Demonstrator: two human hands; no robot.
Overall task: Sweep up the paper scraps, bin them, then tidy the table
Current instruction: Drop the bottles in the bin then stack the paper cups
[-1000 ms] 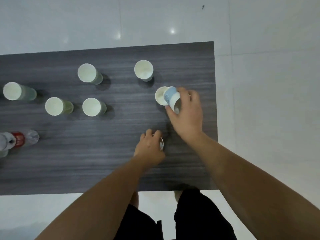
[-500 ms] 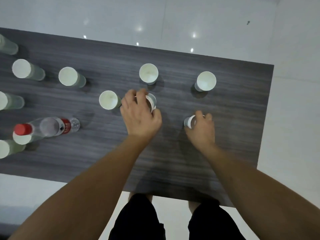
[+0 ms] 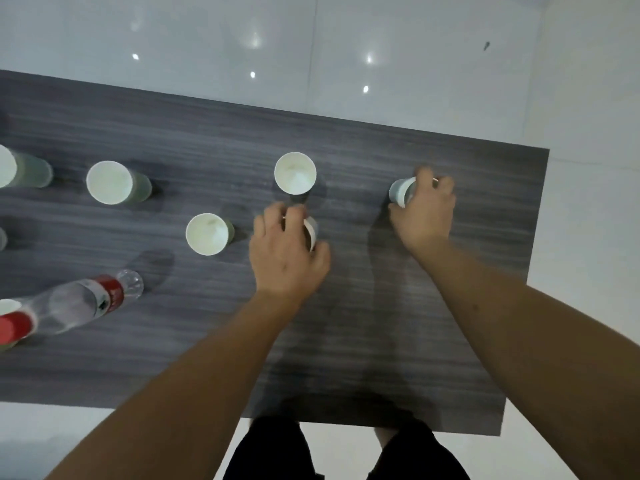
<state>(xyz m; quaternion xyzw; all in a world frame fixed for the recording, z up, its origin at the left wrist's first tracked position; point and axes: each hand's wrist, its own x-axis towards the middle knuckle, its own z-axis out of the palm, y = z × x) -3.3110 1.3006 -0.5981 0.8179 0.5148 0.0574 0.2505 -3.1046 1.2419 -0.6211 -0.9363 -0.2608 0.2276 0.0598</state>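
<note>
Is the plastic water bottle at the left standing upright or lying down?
Upright. The water bottle shows its red cap nearest the camera and its clear base farther away on the table, like the standing cups.

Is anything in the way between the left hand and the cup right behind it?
Nothing visible. The left hand already grips one paper cup, and the upright cup stands just beyond its fingertips, with only bare table between them. The right hand grips another cup, off to the side.

Bare table [image 3: 398,341] near the front edge; upright cups [image 3: 295,173] and a lying bottle [image 3: 79,304] crowding the left.
</note>
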